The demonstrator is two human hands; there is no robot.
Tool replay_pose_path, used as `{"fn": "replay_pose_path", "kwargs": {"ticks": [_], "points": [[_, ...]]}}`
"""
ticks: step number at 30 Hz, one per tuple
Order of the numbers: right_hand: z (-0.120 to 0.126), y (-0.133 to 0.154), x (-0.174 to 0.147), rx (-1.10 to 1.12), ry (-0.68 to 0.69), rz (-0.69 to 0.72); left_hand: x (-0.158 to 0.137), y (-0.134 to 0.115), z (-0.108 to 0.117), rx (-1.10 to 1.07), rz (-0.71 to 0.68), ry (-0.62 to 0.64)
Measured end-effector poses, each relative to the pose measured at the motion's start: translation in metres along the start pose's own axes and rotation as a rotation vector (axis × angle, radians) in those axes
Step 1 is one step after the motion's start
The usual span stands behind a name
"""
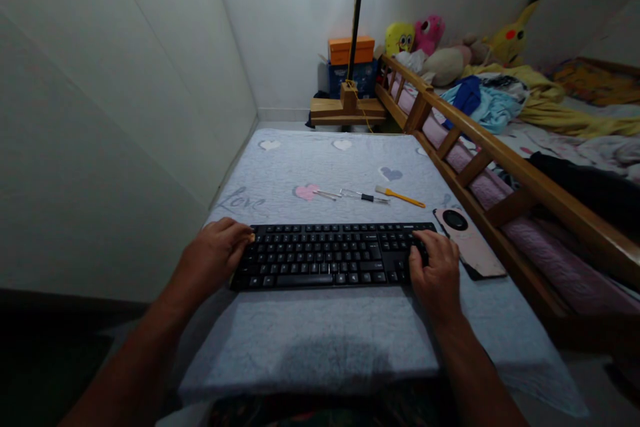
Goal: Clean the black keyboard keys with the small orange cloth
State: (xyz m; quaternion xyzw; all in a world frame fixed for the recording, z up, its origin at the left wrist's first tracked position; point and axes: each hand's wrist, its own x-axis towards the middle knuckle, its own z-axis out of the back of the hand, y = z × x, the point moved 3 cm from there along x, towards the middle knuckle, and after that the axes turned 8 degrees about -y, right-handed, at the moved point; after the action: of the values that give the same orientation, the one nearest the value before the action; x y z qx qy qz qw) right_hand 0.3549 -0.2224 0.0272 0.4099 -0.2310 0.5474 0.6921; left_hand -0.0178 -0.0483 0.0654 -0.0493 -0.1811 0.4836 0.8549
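Note:
A black computer keyboard [313, 257] lies flat across the cloth-covered table in front of me. My left hand [220, 247] closes around its left end, fingertips at the upper left corner. At the opposite end, my right hand [436, 267] grips the right edge, with curled fingers over the number pad and the thumb near its lower keys. Beyond the keyboard lie white cotton-swab-like sticks [326, 195], a wire tool with a black handle [367, 197] and a small brush with a yellow handle [400, 197].
A pink phone [467, 240] with a round black camera ring lies right of my right hand. The wooden bed rail [480, 137] runs along the table's right side. A wall [125, 113] stands close on the left. Boxes [351, 51] and a wooden stand [349, 107] are behind the table.

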Motion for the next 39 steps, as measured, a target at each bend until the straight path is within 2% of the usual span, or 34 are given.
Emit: {"fn": "replay_pose_path", "kwargs": {"ticks": [5, 10, 20, 29, 39], "points": [[0.001, 0.000, 0.000, -0.005, 0.000, 0.012, 0.022, 0.000, -0.009, 0.096, 0.060, -0.038], [0.000, 0.000, 0.000, -0.003, 0.005, 0.018, 0.022, 0.006, -0.012, 0.111, 0.078, 0.004], [-0.001, 0.001, 0.000, 0.003, 0.015, -0.016, 0.001, 0.005, -0.005, 0.038, 0.051, 0.101], [-0.001, -0.003, -0.001, -0.007, 0.006, 0.016, -0.027, 0.004, -0.003, -0.040, 0.002, 0.164], [0.000, 0.000, -0.001, -0.014, 0.009, -0.002, -0.056, -0.008, 0.002, -0.104, -0.026, 0.187]]}}
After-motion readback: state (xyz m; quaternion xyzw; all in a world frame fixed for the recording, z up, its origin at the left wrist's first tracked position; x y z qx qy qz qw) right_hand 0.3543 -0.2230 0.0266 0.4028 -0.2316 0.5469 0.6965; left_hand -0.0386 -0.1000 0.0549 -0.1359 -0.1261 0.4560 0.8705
